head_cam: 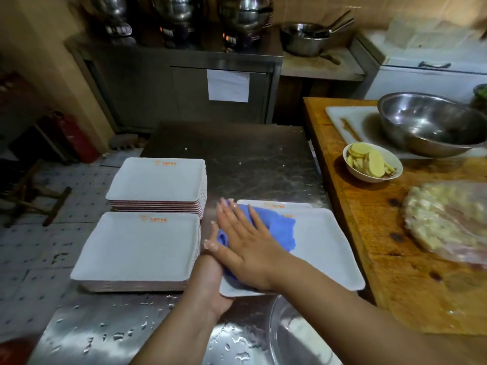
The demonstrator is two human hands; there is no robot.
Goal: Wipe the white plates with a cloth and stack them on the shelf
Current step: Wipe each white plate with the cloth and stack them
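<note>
A white rectangular plate (324, 248) lies tilted at the centre right of the steel table. My left hand (210, 283) grips its near left edge, fingertips curled over the rim. A blue cloth (279, 227) is spread on the plate, and my right hand (245, 246) presses on it with flat, straight fingers. Behind it the edge of another white plate (287, 205) shows. Two stacks of the same white plates stand to the left, a far stack (158, 177) and a near stack (137, 248).
The steel table (250, 159) is wet near its front edge. A wooden counter (369, 233) on the right carries a white bowl of yellow slices (373, 163), a steel bowl (432, 125) and wrapped food (448, 222). A round basin rim (274, 333) sits at the bottom.
</note>
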